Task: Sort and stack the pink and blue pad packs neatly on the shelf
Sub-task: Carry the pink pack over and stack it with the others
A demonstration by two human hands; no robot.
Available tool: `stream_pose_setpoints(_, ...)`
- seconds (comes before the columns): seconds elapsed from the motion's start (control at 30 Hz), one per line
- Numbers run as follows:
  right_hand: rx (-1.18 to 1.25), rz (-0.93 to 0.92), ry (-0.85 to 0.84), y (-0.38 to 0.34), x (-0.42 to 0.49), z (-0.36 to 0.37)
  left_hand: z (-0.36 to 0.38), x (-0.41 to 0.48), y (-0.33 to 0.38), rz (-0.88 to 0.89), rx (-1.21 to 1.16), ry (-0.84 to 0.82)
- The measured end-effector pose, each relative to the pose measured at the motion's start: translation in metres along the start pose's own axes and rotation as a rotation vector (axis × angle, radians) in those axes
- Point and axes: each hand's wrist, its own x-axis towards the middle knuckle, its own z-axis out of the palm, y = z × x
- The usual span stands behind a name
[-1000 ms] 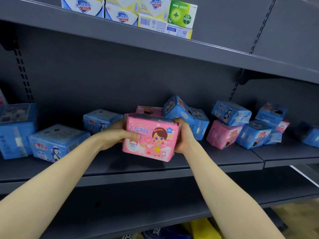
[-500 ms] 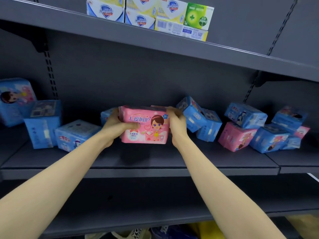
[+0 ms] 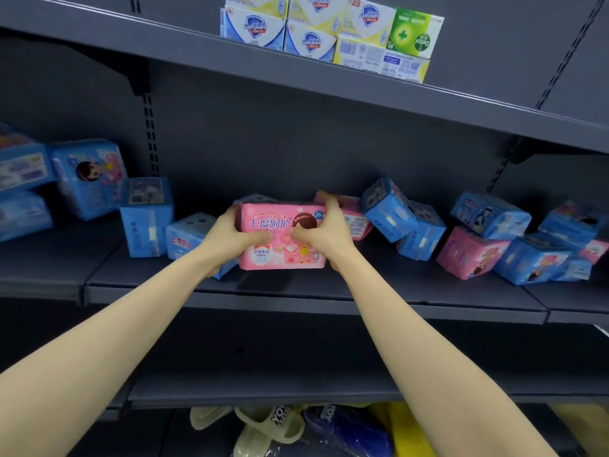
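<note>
I clamp left hand [image 3: 235, 235] and right hand [image 3: 326, 234] on one pink pack [image 3: 280, 249] on the shelf [image 3: 296, 303]; loose packs [image 3: 489, 215] right of it lie jumbled, most sorting left.

Light comes from above: bright on the soap boxes [image 3: 329, 31], dim under the upper shelf [image 3: 329, 94]. Edges bow outward; the far-left blue packs [image 3: 26, 173] look smeared.

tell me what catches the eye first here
A pink pack is held upright at the middle of the shelf, the left hand and right hand gripping its ends. Blue packs and other pink packs lie jumbled to its right; soap boxes sit on the upper shelf.
</note>
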Motion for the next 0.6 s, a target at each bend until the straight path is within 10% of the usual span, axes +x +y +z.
stream_pose_setpoints(0.6,-0.330,-0.068,-0.204,-0.039,-0.094,0.010,-0.032,-0.092,0.022,-0.014,0.600,0.084)
